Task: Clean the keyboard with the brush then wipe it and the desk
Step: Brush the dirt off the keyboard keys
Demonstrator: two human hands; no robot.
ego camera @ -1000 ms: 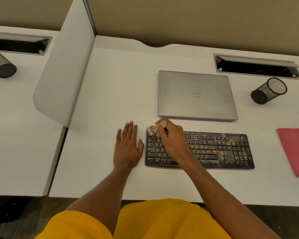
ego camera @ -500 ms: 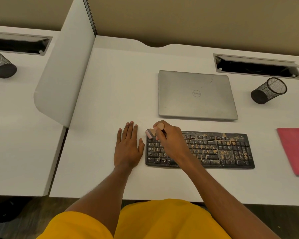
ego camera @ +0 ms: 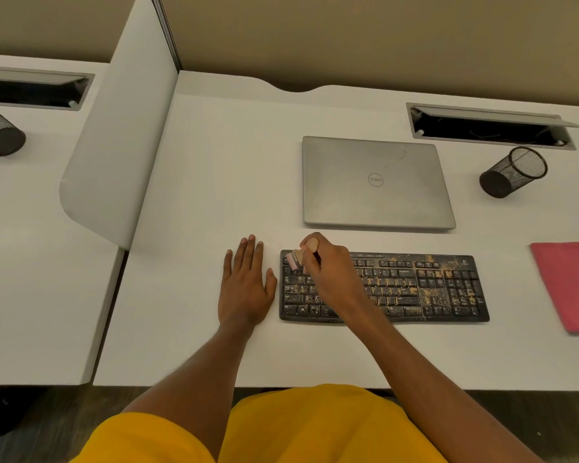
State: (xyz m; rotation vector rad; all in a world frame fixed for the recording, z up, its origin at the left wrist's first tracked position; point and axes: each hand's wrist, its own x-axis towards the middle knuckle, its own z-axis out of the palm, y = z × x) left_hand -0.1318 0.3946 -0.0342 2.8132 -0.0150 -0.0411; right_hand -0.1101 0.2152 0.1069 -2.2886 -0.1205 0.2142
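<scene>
A black keyboard speckled with tan crumbs lies on the white desk. My right hand grips a small wooden brush, its pale bristles down on the keyboard's top left corner. My left hand rests flat on the desk just left of the keyboard, fingers straight. A pink cloth lies at the desk's right edge.
A closed silver laptop sits behind the keyboard. A black mesh pen cup stands at the back right beside an open cable slot. A white divider panel borders the desk on the left.
My right hand has shifted the brush slightly left and towards me along the keyboard's top left keys. My left hand has stayed still.
</scene>
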